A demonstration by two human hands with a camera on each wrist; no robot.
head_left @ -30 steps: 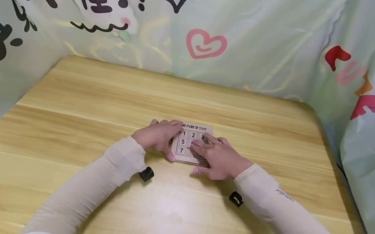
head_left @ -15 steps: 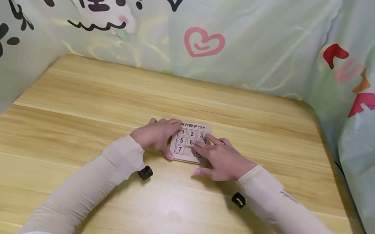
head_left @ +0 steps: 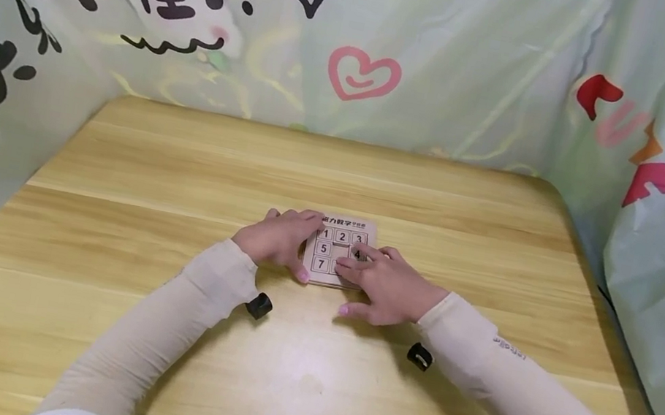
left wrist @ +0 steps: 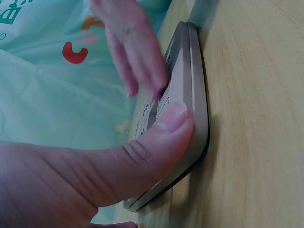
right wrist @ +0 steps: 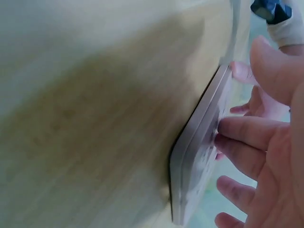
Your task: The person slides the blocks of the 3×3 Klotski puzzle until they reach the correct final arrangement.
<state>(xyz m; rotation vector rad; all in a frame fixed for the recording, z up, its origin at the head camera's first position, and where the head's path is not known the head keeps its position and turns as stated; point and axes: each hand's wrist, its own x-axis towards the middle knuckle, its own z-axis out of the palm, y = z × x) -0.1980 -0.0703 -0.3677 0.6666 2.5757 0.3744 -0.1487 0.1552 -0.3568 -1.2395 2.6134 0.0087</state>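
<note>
A pale sliding number puzzle [head_left: 326,281] lies flat on the wooden table, with tiles 1, 2 and 3 in its top row. Tile 5 [head_left: 323,249] and tile 4 [head_left: 357,254] flank a vacant centre slot. Tile 7 [head_left: 320,264] sits at bottom left. My left hand [head_left: 279,239] holds the board's left side, its thumb [left wrist: 173,118] on the near corner and its fingers at the far corner. My right hand [head_left: 388,288] rests extended fingertips on the bottom middle tile, whose number they cover. The bottom right corner is hidden too.
The wooden table [head_left: 212,171] extends around the board on all sides. A printed curtain [head_left: 465,60] hangs behind it and along both sides. Each sleeve cuff carries a small black device, one at the left wrist [head_left: 259,306] and one at the right [head_left: 420,356].
Tile 6 has left the centre slot, and a tile under the right fingertips fills the bottom middle slot. The right fingers moved toward the near edge, uncovering tile 4. The left hand stays put.
</note>
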